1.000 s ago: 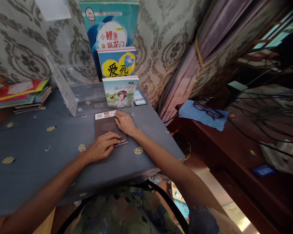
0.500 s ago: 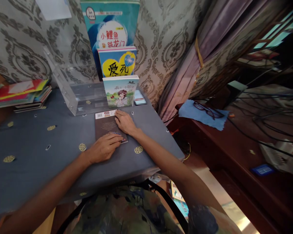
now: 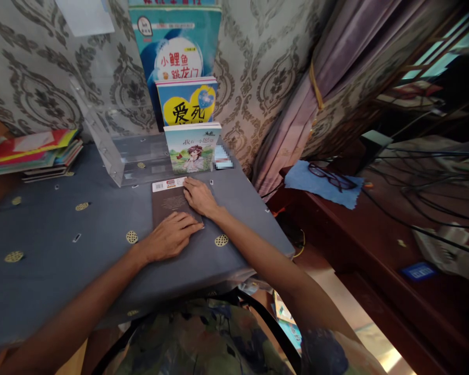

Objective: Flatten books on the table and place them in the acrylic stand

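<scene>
A dark brown book (image 3: 168, 200) lies face down on the grey tablecloth (image 3: 62, 239), its barcode strip at the far end. My left hand (image 3: 170, 237) rests flat on the book's near end, fingers stretched out and covering the near corner. My right hand (image 3: 199, 197) lies flat on the book's right edge, fingers pointing toward the far end. Just beyond the book, three illustrated books stand stepped in a clear acrylic rack (image 3: 113, 151): a small one with a girl (image 3: 191, 148), a blue one with a yellow heart (image 3: 187, 101), and a tall teal one (image 3: 175, 41).
A stack of colourful books (image 3: 31, 153) lies at the table's far left. To the right stand a curtain (image 3: 297, 99) and a dark wooden desk (image 3: 375, 250) with glasses on a blue cloth (image 3: 324, 182) and several cables. More books lie on the floor below.
My left hand has slid slightly to the right along the book's near end, now covering its near right corner. My right hand has stayed put.
</scene>
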`<state>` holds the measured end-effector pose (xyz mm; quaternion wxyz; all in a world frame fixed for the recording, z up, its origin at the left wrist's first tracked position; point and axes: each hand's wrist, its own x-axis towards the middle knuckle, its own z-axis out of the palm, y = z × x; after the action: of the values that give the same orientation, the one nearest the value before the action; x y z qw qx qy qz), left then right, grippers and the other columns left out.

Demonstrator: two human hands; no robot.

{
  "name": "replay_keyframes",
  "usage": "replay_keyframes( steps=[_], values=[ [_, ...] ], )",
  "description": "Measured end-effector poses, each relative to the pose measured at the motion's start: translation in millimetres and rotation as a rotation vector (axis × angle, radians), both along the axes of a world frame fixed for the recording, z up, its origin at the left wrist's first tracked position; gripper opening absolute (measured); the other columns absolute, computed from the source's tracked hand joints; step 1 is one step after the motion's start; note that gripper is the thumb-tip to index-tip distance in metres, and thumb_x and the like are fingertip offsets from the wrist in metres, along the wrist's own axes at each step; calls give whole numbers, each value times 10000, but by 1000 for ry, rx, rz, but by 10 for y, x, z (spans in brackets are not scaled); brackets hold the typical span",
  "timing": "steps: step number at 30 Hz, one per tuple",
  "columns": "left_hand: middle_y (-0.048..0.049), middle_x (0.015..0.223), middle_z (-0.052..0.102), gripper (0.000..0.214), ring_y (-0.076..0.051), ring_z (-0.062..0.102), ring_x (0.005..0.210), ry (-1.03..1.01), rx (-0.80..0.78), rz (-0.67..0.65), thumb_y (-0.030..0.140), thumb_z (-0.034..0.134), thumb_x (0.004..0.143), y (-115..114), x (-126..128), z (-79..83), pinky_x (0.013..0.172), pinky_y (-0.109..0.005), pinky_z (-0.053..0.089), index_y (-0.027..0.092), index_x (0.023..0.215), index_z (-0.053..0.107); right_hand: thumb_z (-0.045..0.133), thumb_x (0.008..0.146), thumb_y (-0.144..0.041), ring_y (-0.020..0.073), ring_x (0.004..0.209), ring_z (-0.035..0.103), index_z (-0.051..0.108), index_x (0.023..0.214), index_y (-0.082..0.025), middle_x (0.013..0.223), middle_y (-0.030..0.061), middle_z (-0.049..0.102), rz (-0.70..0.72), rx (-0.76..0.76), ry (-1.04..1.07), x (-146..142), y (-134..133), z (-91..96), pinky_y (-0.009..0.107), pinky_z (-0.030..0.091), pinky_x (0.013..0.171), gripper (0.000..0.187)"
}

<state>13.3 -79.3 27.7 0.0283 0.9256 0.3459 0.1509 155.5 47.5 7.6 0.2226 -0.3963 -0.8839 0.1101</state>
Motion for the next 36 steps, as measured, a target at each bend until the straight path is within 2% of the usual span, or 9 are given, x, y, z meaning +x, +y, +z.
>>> replay_keyframes(
  steps=[10, 16, 20, 29, 33, 36],
  values=[
    [-95, 1205, 636, 405, -220, 541, 1110, 9, 6, 10, 120, 408, 954, 0, 2, -76, 992, -433, 439, 216, 1303, 591, 456, 971, -150, 223, 1384, 477, 612, 1298, -105, 1423, 170, 573, 18, 1, 27, 17, 28, -61, 390, 380, 1159, 365],
    [-91, 1182, 651, 385, -211, 554, 1071, -7, 20, -5, 116, 391, 974, 0, 10, -82, 942, -397, 452, 206, 1286, 598, 430, 973, -152, 226, 1398, 461, 593, 1332, -116, 1427, 156, 573, 10, -3, 70, 43, 13, -111, 408, 383, 1165, 396],
    [-85, 1188, 650, 406, -209, 555, 1075, 4, 29, -17, 87, 416, 949, -6, 5, -77, 940, -375, 447, 210, 1293, 594, 411, 975, -148, 230, 1408, 449, 591, 1333, -83, 1436, 173, 561, 19, -20, 78, 101, -56, -129, 405, 378, 1172, 406],
    [-84, 1134, 657, 352, -207, 562, 1041, 33, 61, -10, 97, 418, 953, 2, -6, -84, 932, -367, 441, 199, 1222, 622, 384, 989, -189, 219, 1377, 492, 580, 1371, -115, 1491, 157, 506, 68, -82, 107, 377, -417, -160, 403, 406, 1162, 436],
    [-88, 1108, 667, 294, -205, 574, 1034, -8, 61, -10, 127, 402, 983, 6, -11, -104, 919, -355, 447, 173, 1144, 643, 372, 1000, -214, 234, 1360, 511, 580, 1372, -103, 1476, 168, 520, 128, -95, 120, 583, -686, -128, 431, 422, 1153, 440],
    [-81, 1130, 677, 270, -204, 579, 1059, -51, 45, -2, 160, 400, 1002, 3, -13, -117, 943, -361, 449, 175, 1129, 638, 383, 1003, -220, 238, 1341, 531, 573, 1385, -139, 1465, 145, 538, 160, -76, 126, 752, -924, -117, 463, 436, 1142, 434]
  ],
)
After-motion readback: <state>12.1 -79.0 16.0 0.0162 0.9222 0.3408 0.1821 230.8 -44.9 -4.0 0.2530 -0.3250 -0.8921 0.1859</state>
